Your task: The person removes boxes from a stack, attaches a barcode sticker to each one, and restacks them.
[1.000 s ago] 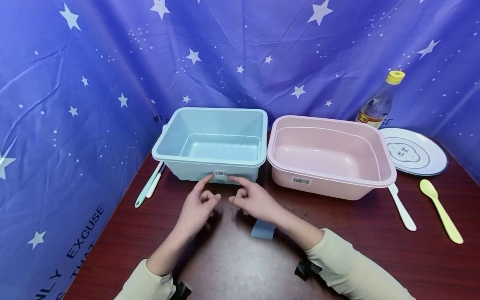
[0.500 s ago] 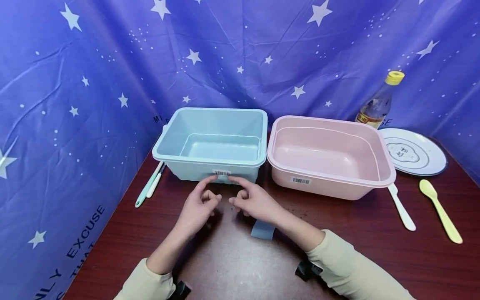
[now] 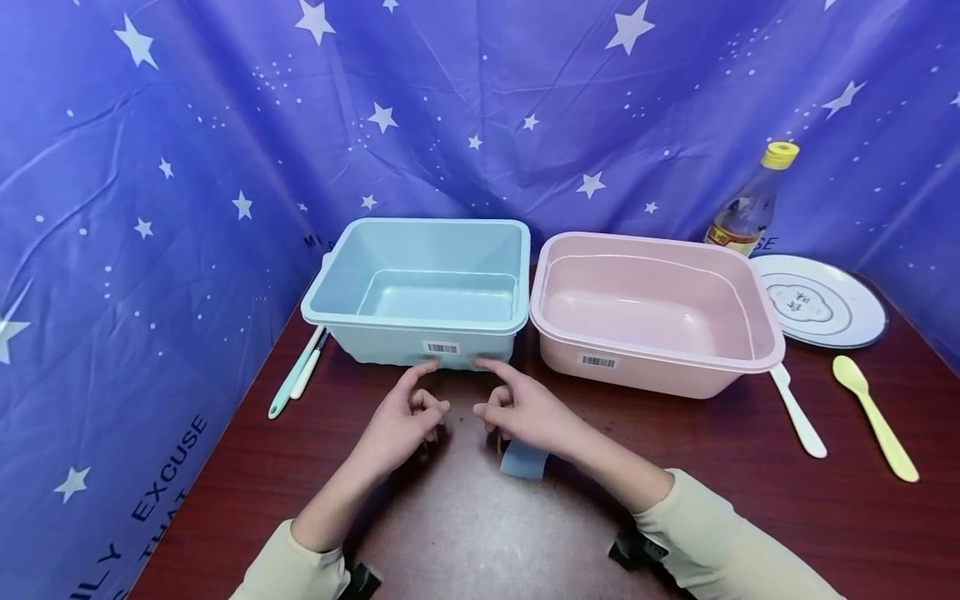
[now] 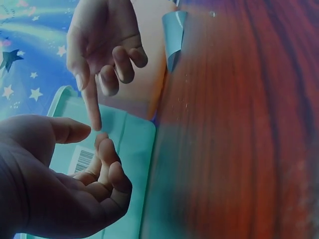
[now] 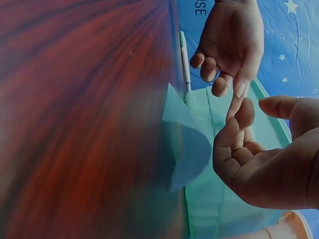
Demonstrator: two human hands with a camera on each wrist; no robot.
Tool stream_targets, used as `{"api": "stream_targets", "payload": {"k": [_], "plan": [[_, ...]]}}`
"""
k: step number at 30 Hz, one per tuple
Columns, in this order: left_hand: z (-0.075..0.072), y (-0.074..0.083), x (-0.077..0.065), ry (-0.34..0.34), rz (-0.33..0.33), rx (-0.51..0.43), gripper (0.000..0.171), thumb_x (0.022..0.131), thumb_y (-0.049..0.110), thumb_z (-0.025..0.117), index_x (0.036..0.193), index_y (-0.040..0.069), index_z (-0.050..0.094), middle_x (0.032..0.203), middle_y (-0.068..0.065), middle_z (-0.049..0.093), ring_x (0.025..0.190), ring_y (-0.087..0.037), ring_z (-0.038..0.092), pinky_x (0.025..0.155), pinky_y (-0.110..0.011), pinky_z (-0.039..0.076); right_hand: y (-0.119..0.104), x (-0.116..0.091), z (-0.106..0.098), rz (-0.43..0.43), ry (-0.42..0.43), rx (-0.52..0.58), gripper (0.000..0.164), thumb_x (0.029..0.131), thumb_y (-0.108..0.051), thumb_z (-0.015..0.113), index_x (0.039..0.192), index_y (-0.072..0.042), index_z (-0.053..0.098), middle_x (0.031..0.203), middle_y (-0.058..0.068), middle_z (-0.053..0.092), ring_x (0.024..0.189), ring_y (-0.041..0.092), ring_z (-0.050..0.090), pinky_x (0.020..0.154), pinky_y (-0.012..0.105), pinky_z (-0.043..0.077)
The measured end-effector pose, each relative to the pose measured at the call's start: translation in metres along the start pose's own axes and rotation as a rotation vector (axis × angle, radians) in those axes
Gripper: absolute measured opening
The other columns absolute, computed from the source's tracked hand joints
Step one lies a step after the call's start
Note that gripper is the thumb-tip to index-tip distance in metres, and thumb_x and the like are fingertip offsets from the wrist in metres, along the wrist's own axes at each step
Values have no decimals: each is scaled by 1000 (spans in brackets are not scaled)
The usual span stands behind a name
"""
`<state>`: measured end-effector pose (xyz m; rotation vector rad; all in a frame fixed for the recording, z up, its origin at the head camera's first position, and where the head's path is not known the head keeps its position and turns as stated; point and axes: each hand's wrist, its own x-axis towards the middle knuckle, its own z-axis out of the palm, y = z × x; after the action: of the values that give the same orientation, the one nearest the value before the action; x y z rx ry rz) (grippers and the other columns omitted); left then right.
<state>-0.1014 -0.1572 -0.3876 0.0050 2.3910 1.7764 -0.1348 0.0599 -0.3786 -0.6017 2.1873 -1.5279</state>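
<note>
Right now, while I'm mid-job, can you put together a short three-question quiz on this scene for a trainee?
1. Multiple choice: which of these is nearest to both the left hand and the right hand?
A) the pink tub
B) the blue tub
C) the bottle

2. True or false: each tub has a barcode label on its front.

3. Fill in the blank: the bottle's cap is ____ in colour.

Key: 1. B; 2. True; 3. yellow
</note>
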Motion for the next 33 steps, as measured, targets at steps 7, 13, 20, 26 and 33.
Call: {"api": "stream_targets", "payload": {"k": [7, 13, 20, 26, 33], "plan": [[10, 5, 0, -18, 74, 20, 58, 95, 5, 65, 149, 7, 44, 92, -18, 67, 66, -32, 63, 55, -39, 54, 1, -22, -19, -44, 56, -36, 63, 97, -11, 66, 153, -4, 38, 79, 6, 64, 63, 20, 59, 55, 30, 50], [21, 12, 1, -57, 114, 22, 55, 96, 5, 65, 147, 7, 45, 99, -12, 67, 78, -36, 67, 62, -38, 56, -1, -40, -32, -47, 108, -72, 58, 97, -11, 67, 150, -6, 44, 83, 4, 64, 67, 21, 60, 58, 30, 51], [38, 19, 6, -101, 187, 31, 53, 94, 3, 66, 144, 6, 49, 106, -15, 65, 87, -28, 66, 67, -39, 57, 0, -59, -44, -66, 162, -117, 55, 96, -11, 69, 146, -7, 48, 85, 3, 62, 70, 17, 59, 62, 27, 49], [48, 21, 8, -135, 218, 29, 53, 93, 0, 66, 143, 6, 50, 113, -20, 63, 93, -24, 66, 64, -47, 58, 2, -75, -56, -71, 209, -123, 52, 96, -11, 69, 144, -7, 50, 87, 4, 60, 69, 15, 56, 61, 26, 47], [58, 31, 10, -133, 248, 18, 52, 92, -1, 66, 141, 7, 53, 114, -19, 64, 97, -27, 64, 62, -51, 58, 6, -88, -65, -81, 260, -178, 46, 96, -11, 69, 140, -11, 54, 90, 2, 61, 76, 16, 58, 67, 26, 48]]}}
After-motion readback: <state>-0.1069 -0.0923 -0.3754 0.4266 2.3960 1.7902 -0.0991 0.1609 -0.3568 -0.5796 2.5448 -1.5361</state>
